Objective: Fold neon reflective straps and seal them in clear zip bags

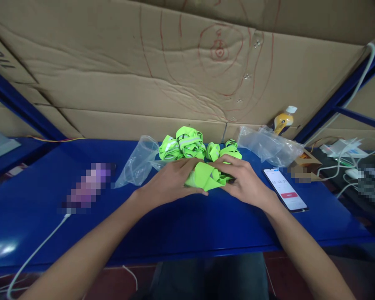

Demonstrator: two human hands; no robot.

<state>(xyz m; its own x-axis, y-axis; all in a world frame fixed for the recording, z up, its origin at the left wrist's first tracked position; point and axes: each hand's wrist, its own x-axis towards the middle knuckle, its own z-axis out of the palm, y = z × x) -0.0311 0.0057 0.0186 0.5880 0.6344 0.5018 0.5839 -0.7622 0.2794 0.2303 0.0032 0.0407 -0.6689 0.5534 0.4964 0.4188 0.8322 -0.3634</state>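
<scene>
Green fabric point(204, 176) between cupped hands point(208, 179)

Your left hand point(171, 180) and right hand point(244, 180) grip a folded lime-green strap bundle point(206, 176) between them, above the near-middle part of the blue shelf point(175, 225). Rolled green bundles point(187, 143) lie on the far side, just beyond your hands. A clear plastic bag point(140, 160) lies to their left; a second clear bag point(270, 146) lies to their right, near a yellow-labelled bottle point(283, 121). A lit phone point(285, 189) lies to the right of your right hand.
</scene>
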